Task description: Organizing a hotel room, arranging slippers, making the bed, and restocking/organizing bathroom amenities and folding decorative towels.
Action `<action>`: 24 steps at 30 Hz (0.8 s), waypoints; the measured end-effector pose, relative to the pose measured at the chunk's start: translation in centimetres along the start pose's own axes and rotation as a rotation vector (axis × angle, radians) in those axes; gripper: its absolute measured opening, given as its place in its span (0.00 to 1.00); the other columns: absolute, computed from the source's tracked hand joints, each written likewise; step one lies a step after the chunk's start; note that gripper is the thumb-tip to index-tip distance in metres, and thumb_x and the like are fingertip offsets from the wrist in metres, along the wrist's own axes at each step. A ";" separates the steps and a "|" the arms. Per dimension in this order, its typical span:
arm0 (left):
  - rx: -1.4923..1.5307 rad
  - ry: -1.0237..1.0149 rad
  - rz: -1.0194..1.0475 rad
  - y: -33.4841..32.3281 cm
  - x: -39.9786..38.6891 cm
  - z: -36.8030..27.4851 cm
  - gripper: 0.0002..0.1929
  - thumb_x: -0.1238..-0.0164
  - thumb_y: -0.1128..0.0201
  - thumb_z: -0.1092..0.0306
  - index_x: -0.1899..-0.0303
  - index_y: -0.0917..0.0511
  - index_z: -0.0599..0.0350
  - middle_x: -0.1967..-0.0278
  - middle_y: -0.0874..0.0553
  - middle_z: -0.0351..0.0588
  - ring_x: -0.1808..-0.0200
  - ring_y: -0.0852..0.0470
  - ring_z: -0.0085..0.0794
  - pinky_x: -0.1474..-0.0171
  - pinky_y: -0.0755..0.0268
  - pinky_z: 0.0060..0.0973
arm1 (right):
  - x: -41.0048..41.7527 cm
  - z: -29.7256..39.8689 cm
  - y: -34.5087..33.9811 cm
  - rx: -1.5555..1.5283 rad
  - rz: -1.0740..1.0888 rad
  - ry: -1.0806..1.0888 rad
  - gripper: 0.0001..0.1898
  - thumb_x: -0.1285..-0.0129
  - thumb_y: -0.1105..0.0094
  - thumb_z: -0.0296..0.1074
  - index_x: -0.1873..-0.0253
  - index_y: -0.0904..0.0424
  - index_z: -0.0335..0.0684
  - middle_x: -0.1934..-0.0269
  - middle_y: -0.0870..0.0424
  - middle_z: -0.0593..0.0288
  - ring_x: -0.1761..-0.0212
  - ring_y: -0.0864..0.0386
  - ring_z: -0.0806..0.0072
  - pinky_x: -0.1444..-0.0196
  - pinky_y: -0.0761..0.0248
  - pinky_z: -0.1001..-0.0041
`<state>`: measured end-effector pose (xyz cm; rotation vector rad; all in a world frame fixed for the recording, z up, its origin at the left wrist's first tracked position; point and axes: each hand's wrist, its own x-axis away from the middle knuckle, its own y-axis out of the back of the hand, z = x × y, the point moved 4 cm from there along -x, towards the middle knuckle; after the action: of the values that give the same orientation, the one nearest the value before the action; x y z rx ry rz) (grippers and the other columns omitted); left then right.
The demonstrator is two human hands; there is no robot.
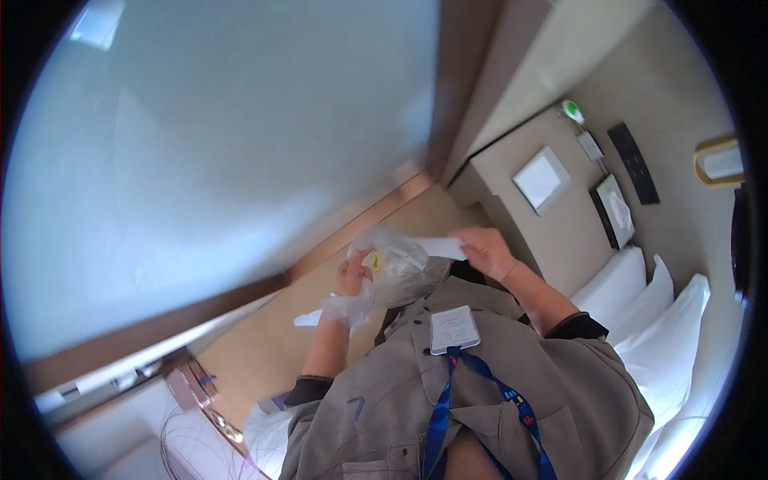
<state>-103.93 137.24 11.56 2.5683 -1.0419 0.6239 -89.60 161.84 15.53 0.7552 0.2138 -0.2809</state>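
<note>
A thin clear plastic bag hangs in front of my waist, with something small and yellow showing at its left side. My left hand grips the bag's near-left edge, index finger stretched along it. More crumpled clear plastic is wrapped about my left wrist. Off to the right, my right hand pinches the end of a flat white strip, perhaps paper. The strip's other end meets the bag; whether it goes inside cannot be made out.
A cabinet top at right carries a white square-framed item and a tissue box. White pillows lie nearer me. A large frosted panel rises ahead. A white scrap lies on the tan floor.
</note>
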 end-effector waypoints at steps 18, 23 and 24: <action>1.225 -0.167 -0.675 13.0 19.7 6.4 0.20 0.33 0.54 0.49 0.57 0.27 0.58 0.80 0.26 0.43 0.81 0.27 0.29 0.78 0.34 0.29 | -3.1 17.0 -39.1 -0.015 1.235 0.605 0.11 0.41 0.51 0.33 0.55 0.26 0.38 0.64 0.20 0.51 0.63 0.20 0.62 0.65 0.27 0.69; 1.424 -0.313 -0.727 19.8 27.8 9.7 0.21 0.29 0.61 0.49 0.45 0.31 0.49 0.84 0.36 0.36 0.88 0.41 0.23 0.84 0.51 0.21 | -1.0 21.5 -52.0 0.108 1.659 1.000 0.15 0.43 0.51 0.33 0.51 0.27 0.40 0.50 0.24 0.55 0.47 0.27 0.65 0.47 0.35 0.69; 1.430 -0.326 -0.730 21.7 29.3 10.8 0.21 0.29 0.61 0.49 0.45 0.31 0.49 0.84 0.36 0.36 0.88 0.41 0.23 0.84 0.51 0.21 | -1.1 23.9 -54.2 0.120 1.662 1.010 0.15 0.43 0.51 0.33 0.51 0.27 0.40 0.50 0.24 0.55 0.47 0.27 0.65 0.47 0.35 0.69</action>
<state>-97.55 100.60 19.20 3.9024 0.7308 0.9155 -106.13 107.72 -2.01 0.9116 0.4379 1.7079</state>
